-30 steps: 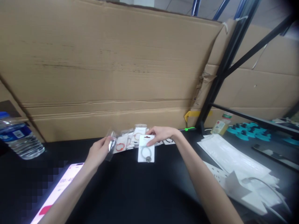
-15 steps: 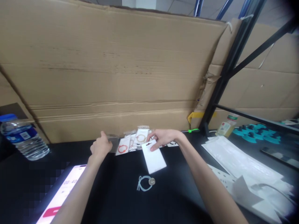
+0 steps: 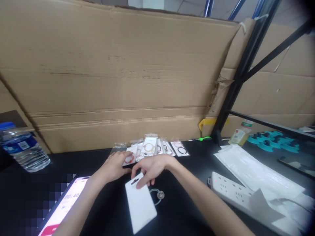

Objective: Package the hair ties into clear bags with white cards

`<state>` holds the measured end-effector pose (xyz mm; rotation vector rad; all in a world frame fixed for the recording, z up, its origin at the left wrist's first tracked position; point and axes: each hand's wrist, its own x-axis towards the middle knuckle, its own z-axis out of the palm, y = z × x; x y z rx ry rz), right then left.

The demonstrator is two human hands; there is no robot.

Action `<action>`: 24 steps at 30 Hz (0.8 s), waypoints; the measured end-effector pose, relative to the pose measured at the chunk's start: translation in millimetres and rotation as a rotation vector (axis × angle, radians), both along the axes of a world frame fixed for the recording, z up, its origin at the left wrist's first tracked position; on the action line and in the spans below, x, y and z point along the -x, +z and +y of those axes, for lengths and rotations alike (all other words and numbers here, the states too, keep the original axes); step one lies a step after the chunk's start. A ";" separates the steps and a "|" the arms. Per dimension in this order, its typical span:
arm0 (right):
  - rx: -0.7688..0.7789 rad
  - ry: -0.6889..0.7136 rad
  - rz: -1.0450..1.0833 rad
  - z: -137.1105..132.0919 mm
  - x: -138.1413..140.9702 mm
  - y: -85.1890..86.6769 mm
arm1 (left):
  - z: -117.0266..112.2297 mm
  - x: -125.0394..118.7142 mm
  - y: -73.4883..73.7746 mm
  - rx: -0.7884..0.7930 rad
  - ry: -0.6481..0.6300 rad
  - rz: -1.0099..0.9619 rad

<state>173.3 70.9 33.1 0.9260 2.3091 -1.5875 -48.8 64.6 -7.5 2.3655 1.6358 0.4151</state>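
My right hand [image 3: 152,168] pinches the top edge of a blank white card [image 3: 140,203], close to its hang-hole slot. The card is tilted and covers part of a pale hair tie [image 3: 157,202] with a round button-like charm [image 3: 160,195] that lies on the black table. My left hand [image 3: 115,166] is open, its fingers stretched toward the packet with the red band [image 3: 129,159] at the left of a row. More clear-bagged cards with bands [image 3: 149,145] lie there against the cardboard. Whether the left fingertips touch the packet is hard to make out.
A lit phone [image 3: 67,200] lies under my left forearm, and a water bottle [image 3: 23,147] stands at far left. On the right are a white power strip [image 3: 230,188], white plastic bags [image 3: 256,167], a small bottle [image 3: 241,132] and teal pieces [image 3: 273,141]. Cardboard [image 3: 118,72] walls the back.
The white card in my right hand has come nearer and left, now overlapping the hair tie. My left hand has shifted right and nearer, its fingers now spread out.
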 end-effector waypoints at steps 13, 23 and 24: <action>-0.385 -0.441 0.134 8.5 -35.2 18.1 | -13.2 -11.8 4.6 -0.276 -0.024 -0.093; -0.695 -0.438 0.322 28.3 -48.1 15.1 | -38.1 -29.8 -10.7 -0.460 -0.071 -0.639; -0.705 -0.438 0.313 29.4 -47.5 13.7 | -40.7 -31.3 -12.1 -0.450 -0.084 -0.666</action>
